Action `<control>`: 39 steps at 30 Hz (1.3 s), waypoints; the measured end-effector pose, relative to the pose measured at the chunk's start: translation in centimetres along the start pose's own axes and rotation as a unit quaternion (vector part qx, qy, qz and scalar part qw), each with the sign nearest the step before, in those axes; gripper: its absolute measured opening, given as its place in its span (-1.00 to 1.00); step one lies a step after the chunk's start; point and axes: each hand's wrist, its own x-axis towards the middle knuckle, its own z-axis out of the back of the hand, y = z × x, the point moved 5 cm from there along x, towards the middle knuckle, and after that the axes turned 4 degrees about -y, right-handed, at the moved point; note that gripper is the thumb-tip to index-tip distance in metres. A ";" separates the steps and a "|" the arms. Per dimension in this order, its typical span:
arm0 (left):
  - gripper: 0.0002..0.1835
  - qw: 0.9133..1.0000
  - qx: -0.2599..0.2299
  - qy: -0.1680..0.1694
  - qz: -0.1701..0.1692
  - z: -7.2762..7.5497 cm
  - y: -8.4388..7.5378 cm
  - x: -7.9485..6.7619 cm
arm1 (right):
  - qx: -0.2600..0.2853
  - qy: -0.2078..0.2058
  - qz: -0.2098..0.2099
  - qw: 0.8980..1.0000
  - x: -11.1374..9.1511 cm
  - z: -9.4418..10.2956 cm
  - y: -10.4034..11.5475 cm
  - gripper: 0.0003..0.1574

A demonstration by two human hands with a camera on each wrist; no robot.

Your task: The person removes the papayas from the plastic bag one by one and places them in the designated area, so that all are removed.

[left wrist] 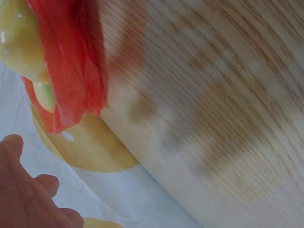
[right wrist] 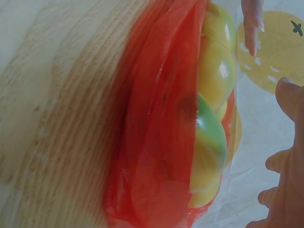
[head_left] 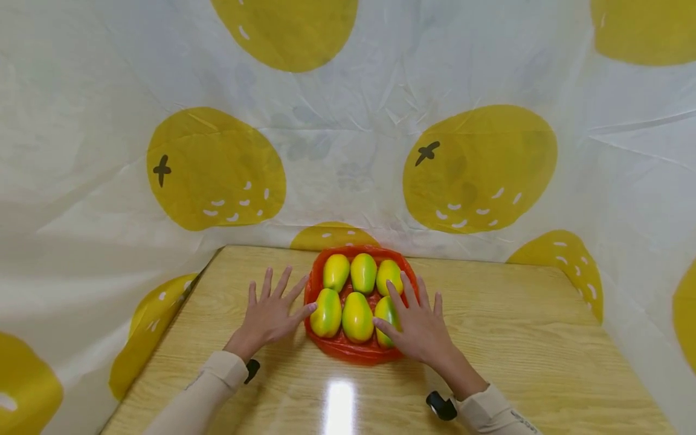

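Several glossy yellow-and-green mangoes (head_left: 357, 317) lie in two rows inside a red plastic bag (head_left: 348, 353), its mouth spread wide, on the table. My left hand (head_left: 269, 317) is at the bag's left side, fingers spread, with the thumb by the nearest left mango (head_left: 326, 313). Over the right side is my right hand (head_left: 421, 326), fingers also spread, partly covering the right-hand mangoes. Neither hand grips anything; whether a fingertip touches the bag or fruit I cannot tell. The right wrist view shows the bag's crinkled side (right wrist: 156, 128) and the mangoes (right wrist: 209, 147) bulging above its edge.
A wood-grain table (head_left: 516, 338) carries the bag near its back edge. Behind and at both sides hangs a white cloth (head_left: 348, 163) printed with large yellow fruit. A bright light reflection (head_left: 339, 405) shows on the tabletop in front of the bag.
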 end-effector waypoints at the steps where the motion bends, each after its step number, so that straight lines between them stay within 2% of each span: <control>1: -0.16 1.000 0.001 -0.003 -0.002 0.0 0.0 0.0 | -0.002 0.000 0.000 1.000 0.0 0.0 0.0 0.14; 10: -0.20 1.000 0.006 0.001 -0.007 -0.4 0.4 0.2 | 0.004 -0.001 0.001 1.000 0.0 -0.7 -0.1 0.15; 20: -0.25 1.000 -0.003 -0.016 -0.008 -0.8 0.9 0.2 | 0.011 0.008 -0.005 1.000 0.2 -1.5 -0.2 0.15; 24: -0.26 1.000 -0.003 -0.010 -0.011 -1.0 0.9 0.3 | 0.013 0.013 -0.009 1.000 0.1 -1.7 -0.4 0.14; 32: -0.27 1.000 -0.009 0.009 -0.009 -2.4 0.9 0.7 | 0.011 -0.014 -0.002 1.000 -0.3 -1.9 -0.7 0.11; 39: -0.28 1.000 -0.012 0.011 -0.006 -2.4 1.3 0.4 | 0.021 0.000 -0.005 1.000 -0.2 -2.6 -0.3 0.11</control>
